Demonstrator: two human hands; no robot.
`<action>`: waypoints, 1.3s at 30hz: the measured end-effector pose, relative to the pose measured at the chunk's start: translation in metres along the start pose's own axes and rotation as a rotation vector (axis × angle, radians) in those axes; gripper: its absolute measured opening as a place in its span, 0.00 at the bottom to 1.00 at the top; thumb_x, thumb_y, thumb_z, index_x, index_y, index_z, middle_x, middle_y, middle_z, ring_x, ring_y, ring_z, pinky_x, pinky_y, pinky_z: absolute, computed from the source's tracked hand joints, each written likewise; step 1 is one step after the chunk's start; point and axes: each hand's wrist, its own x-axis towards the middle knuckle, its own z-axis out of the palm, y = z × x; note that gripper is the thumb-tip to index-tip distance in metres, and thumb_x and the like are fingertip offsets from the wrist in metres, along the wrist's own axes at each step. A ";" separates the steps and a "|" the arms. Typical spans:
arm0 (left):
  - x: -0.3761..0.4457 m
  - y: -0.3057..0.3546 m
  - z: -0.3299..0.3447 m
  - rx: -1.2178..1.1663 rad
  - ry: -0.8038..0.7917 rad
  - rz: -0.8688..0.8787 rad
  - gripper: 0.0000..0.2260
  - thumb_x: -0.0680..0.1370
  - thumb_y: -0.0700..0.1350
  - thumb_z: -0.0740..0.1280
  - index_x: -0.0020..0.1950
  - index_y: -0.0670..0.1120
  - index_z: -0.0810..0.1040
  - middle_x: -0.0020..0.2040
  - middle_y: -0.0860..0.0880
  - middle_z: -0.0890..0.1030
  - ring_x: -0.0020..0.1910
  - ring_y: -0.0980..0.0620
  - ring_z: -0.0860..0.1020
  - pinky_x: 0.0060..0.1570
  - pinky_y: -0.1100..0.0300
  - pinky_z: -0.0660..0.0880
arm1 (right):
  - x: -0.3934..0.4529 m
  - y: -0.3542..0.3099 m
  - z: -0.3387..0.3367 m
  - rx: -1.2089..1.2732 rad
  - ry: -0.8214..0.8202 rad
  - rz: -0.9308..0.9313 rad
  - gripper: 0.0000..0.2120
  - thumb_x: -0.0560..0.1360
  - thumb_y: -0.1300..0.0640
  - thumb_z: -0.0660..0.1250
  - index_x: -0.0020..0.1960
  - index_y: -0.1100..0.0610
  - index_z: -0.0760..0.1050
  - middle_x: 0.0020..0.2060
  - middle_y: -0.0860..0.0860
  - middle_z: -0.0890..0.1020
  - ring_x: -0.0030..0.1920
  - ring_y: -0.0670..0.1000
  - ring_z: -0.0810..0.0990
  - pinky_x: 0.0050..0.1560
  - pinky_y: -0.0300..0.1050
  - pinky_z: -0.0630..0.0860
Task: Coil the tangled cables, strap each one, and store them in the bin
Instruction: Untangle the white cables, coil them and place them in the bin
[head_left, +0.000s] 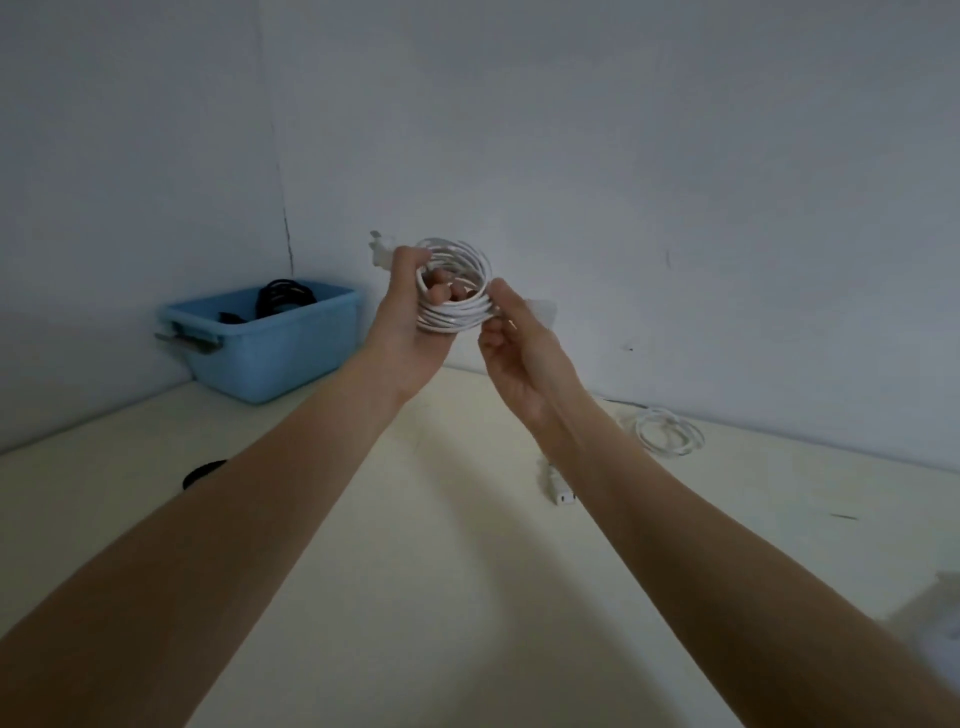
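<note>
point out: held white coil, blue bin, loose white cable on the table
held white coil (457, 312): head view, lower loops.
blue bin (270, 358): head view, front wall.
loose white cable (670, 434): head view, coiled loops on table.

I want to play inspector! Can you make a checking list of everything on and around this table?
Surface: pale table, dimly lit.
Job's things: white cable coil held up in the air; blue bin at the back left, black cable inside.
Clutter: dark strap-like thing at left, partly hidden by the arm; blurred pale thing at the right edge.
Hands: left hand grips the coil, fingers through it; right hand pinches its loops.
Cables: second white cable lies loosely looped at right, its plug on the table.
Surroundings: bare wall corner.
</note>
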 end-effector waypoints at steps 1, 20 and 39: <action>0.003 0.002 -0.006 0.022 0.052 0.020 0.14 0.79 0.45 0.56 0.33 0.46 0.68 0.24 0.51 0.70 0.29 0.55 0.72 0.39 0.61 0.76 | 0.000 0.004 0.002 0.023 0.000 0.019 0.06 0.76 0.67 0.64 0.41 0.60 0.72 0.34 0.50 0.74 0.25 0.41 0.72 0.26 0.29 0.68; -0.009 0.066 -0.058 1.490 -0.260 -0.105 0.40 0.68 0.57 0.73 0.75 0.52 0.57 0.72 0.51 0.66 0.70 0.55 0.65 0.62 0.64 0.63 | 0.027 0.024 0.043 -2.425 -0.775 0.095 0.19 0.69 0.61 0.71 0.56 0.55 0.67 0.45 0.52 0.74 0.44 0.51 0.73 0.45 0.41 0.72; -0.043 0.108 -0.161 0.963 -0.047 -0.617 0.26 0.48 0.45 0.80 0.41 0.39 0.78 0.31 0.46 0.79 0.31 0.52 0.79 0.47 0.56 0.79 | 0.038 0.086 0.066 -1.860 -0.830 -0.138 0.16 0.70 0.61 0.72 0.55 0.61 0.72 0.51 0.50 0.75 0.42 0.47 0.74 0.37 0.29 0.68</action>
